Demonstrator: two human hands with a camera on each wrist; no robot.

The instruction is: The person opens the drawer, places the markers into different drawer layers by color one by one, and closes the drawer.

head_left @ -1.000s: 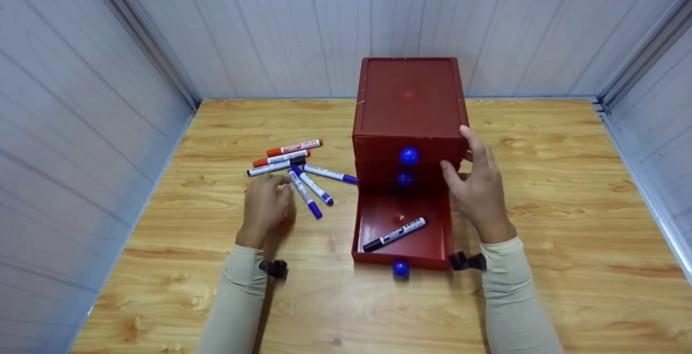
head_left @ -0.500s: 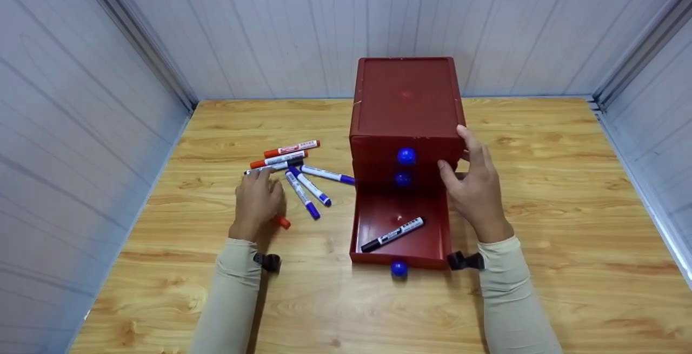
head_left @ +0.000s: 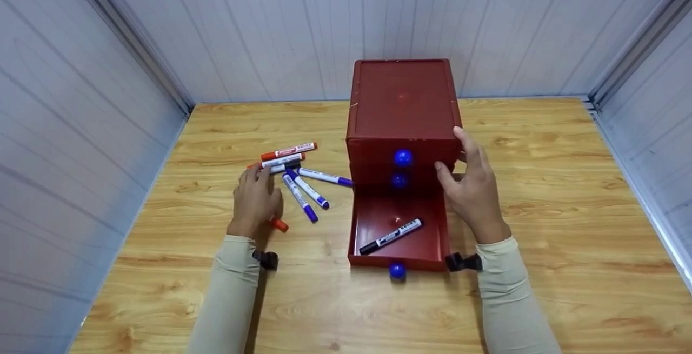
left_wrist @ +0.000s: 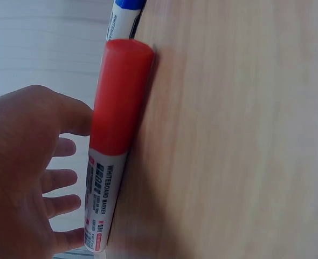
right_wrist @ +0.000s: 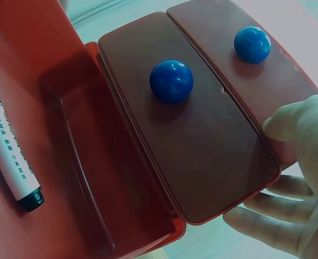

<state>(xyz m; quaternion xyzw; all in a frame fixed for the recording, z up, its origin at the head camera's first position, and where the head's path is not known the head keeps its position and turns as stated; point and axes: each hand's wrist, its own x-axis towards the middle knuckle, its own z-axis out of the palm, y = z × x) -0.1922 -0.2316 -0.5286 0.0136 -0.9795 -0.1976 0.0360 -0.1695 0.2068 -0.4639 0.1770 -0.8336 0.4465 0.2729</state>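
A red desktop drawer box (head_left: 403,100) stands with its bottom drawer (head_left: 399,261) pulled out, and a black-capped whiteboard marker (head_left: 390,236) lies inside. My right hand (head_left: 478,194) grips the box at its right front corner, thumb on the top drawer's front (right_wrist: 288,145), other fingers round the side. On the left, my left hand (head_left: 254,201) reaches over the markers, its fingertips at the end of another black-capped marker (head_left: 285,167) and a red-capped one. Its fingers (left_wrist: 62,181) are loosely bent, with nothing seen between them. A red-capped marker (left_wrist: 116,118) lies beside this hand, partly hidden under it in the head view.
Blue-capped markers (head_left: 308,189) lie between my left hand and the box. A red marker (head_left: 289,151) lies farther back. Round blue knobs (head_left: 403,157) stick out from the drawer fronts. Pale panel walls (head_left: 259,29) bound the wooden table (head_left: 540,181) at the back and sides.
My left hand has moved left and away from me, off the blue-capped markers to the black- and red-capped ones, uncovering a red cap near its wrist. The right hand keeps its place on the box.
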